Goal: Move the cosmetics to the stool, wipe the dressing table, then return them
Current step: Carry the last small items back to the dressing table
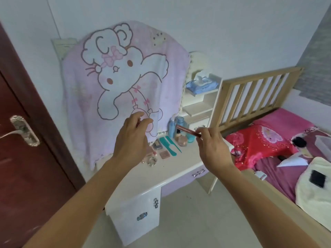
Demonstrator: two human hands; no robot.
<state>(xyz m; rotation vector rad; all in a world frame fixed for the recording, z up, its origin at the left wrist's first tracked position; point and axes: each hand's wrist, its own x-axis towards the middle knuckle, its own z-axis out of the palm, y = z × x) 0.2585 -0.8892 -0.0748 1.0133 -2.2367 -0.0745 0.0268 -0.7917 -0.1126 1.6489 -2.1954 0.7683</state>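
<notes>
Both my arms are stretched out over the dressing table point(179, 166), forearms rising from the bottom of the view. My right hand point(212, 147) is up above the table's right end, its back toward me, thumb and fingertips pinching one end of a reddish-brown cosmetic tube point(188, 131). The tube slants up and left, in the air over the table's back corner. My left hand point(132, 138) hovers above the table's left end, fingers curled toward the thumb. A speck of dark red shows there, but whether it grips anything I cannot tell. On the table top, at the back: blue bottles point(176, 125), a pink jar point(182, 141), two teal combs point(170, 145), a small compact point(164, 154), and a scrunchie point(152, 161) nearer the front edge. Behind the table hangs a pink cartoon blanket point(125, 77)
</notes>
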